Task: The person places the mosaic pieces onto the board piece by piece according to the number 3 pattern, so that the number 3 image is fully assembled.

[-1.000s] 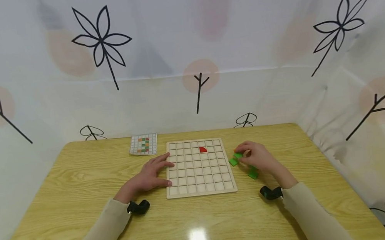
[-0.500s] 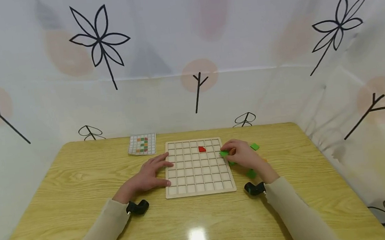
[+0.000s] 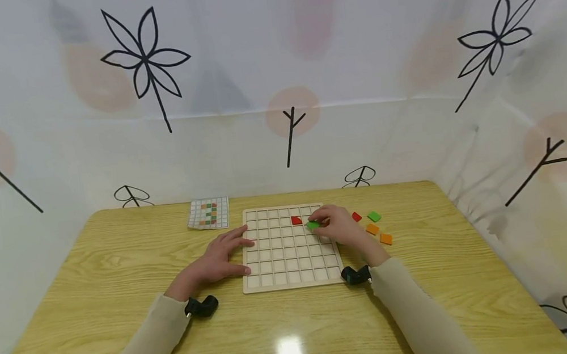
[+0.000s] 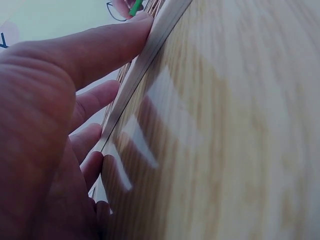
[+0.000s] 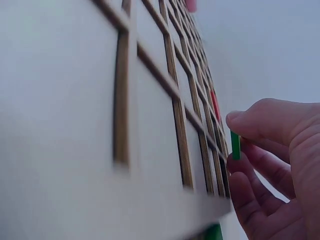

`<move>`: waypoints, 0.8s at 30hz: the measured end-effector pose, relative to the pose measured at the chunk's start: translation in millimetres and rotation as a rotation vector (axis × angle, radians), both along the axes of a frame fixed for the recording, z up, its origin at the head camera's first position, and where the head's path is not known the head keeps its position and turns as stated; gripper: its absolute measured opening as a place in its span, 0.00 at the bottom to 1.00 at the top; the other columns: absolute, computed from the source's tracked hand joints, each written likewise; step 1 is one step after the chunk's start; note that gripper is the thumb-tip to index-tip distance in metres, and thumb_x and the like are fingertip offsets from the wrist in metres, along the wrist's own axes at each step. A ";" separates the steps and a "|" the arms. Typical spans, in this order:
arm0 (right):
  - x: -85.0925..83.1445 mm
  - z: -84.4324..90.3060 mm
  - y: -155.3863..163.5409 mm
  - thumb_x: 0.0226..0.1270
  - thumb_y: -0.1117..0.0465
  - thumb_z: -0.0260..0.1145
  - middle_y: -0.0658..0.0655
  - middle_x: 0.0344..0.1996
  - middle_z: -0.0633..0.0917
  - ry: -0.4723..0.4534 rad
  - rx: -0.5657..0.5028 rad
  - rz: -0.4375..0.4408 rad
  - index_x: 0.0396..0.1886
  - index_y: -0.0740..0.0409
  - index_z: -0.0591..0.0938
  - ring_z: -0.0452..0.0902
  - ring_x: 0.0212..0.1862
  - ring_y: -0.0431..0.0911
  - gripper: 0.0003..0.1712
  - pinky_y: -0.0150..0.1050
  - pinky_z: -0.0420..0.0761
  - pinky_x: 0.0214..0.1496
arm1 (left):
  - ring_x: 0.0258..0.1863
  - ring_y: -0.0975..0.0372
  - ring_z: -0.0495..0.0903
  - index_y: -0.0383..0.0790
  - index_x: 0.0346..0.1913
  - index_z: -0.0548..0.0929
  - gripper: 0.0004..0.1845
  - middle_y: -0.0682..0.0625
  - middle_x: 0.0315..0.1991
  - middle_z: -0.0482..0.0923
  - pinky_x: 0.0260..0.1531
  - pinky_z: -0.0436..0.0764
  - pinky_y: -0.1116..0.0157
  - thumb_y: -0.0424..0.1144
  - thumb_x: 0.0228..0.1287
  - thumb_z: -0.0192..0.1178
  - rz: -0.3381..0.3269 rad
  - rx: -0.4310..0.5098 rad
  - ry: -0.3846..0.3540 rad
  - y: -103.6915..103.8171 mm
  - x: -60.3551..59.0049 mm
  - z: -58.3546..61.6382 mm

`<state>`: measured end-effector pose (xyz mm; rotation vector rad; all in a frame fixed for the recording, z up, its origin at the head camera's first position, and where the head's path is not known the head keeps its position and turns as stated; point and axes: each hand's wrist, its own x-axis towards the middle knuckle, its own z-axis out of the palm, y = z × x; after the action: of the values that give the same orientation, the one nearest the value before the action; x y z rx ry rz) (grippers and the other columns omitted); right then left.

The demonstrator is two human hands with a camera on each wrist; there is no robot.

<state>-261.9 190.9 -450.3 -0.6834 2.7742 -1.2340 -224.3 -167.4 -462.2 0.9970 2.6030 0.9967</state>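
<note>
A pale wooden grid board (image 3: 280, 280) lies on the table, with one red tile (image 3: 295, 220) in a cell of its upper part. My right hand (image 3: 342, 229) pinches a green square tile (image 3: 312, 225) over the board's upper right, just right of the red one. The right wrist view shows that green tile (image 5: 235, 145) on edge between thumb and fingertips, close to the grid. At the board's left side, my left hand (image 3: 215, 262) rests with spread fingers touching the rim. In the left wrist view the thumb (image 4: 110, 47) meets the board's edge.
Right of the board lie a loose red tile (image 3: 356, 216), a green tile (image 3: 374, 216) and two orange tiles, one nearer the board (image 3: 372, 229). A printed pattern card (image 3: 208, 214) lies at the back left. A patterned cloth (image 3: 239, 147) hangs behind the table.
My right hand has moved left from the loose tiles to over the board, carrying the green tile. Orange and red tiles it covered now show. My left hand has stayed put.
</note>
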 end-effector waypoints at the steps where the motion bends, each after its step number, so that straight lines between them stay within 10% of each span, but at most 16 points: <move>1: -1.1 -0.3 -2.9 0.62 0.68 0.72 0.56 0.46 0.83 0.010 0.004 0.000 0.48 0.62 0.87 0.79 0.46 0.50 0.14 0.46 0.81 0.50 | 0.74 0.37 0.47 0.43 0.65 0.76 0.30 0.40 0.78 0.50 0.64 0.47 0.32 0.49 0.62 0.69 0.001 -0.002 -0.001 0.0 0.0 0.4; 24: -16.5 -6.7 -53.6 0.63 0.64 0.72 0.55 0.44 0.84 -0.034 -0.050 -0.035 0.49 0.59 0.87 0.78 0.43 0.47 0.14 0.44 0.79 0.47 | 0.74 0.37 0.48 0.43 0.65 0.76 0.30 0.40 0.78 0.50 0.64 0.47 0.32 0.50 0.62 0.69 0.007 -0.006 0.008 0.9 -0.8 -2.8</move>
<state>-278.4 137.3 -457.0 -0.6134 2.7489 -1.3125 -225.1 -166.5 -465.1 0.9931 2.6165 0.9883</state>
